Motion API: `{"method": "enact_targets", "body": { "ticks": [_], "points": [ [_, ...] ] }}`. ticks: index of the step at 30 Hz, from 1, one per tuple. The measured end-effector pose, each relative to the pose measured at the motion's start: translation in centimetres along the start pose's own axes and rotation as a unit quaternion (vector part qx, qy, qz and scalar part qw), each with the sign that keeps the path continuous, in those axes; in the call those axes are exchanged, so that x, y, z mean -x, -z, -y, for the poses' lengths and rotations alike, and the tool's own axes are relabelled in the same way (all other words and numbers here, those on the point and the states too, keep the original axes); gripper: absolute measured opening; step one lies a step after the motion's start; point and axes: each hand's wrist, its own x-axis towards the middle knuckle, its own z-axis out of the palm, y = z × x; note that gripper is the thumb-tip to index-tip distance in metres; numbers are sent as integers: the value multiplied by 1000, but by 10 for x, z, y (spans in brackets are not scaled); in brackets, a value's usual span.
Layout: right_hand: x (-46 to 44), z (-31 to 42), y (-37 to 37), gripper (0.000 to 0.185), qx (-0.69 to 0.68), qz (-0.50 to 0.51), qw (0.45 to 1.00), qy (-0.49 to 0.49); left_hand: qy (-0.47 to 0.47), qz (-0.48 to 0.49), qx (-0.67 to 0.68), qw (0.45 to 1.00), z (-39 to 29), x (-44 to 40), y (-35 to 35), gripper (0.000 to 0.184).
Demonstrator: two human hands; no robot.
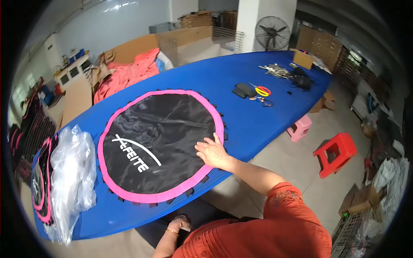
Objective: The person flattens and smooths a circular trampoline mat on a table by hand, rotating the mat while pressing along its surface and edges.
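A round black mesh trampoline mat (172, 124) with a pink border, dark tabs round its edge and white "AFEITE" lettering lies flat on the blue-covered table (245, 124). My right hand (211, 151) rests on the mat's right side, palm down and fingers spread, across the mesh close to the pink border. Down by my lap, below the table's front edge, is my left hand (180, 222), its fingers curled. What it holds, if anything, is hidden.
Clear plastic bags (73, 176) lie on the table's left end beside more pink-edged mats (42, 185). Farther along are scissors (262, 90), a black pouch (244, 90), a pile of metal parts (276, 71) and a cardboard box (303, 59). A red stool (336, 154) stands on the floor.
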Motion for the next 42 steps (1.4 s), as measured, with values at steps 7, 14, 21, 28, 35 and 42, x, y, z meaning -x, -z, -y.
{"method": "enact_targets", "body": {
  "ticks": [7,14,21,28,35,42],
  "points": [
    [22,50,2,50,8,32,999,26,31,-56,154,986,12,-90,23,51],
    [34,78,18,51,-9,81,995,64,91,-79,204,972,-6,-68,12,59],
    [24,17,32,48,28,77,994,-69,184,62,209,958,-68,-26,50,42],
    [27,19,11,41,-27,-32,997,62,-90,-9,187,978,-60,-90,-62,34],
    [-47,-54,3,43,31,-4,999,-35,-72,-14,180,981,-45,-79,6,35],
    [-120,-93,-3,46,29,25,996,-82,-91,-14,205,974,-79,-92,19,37]
  ]
}}
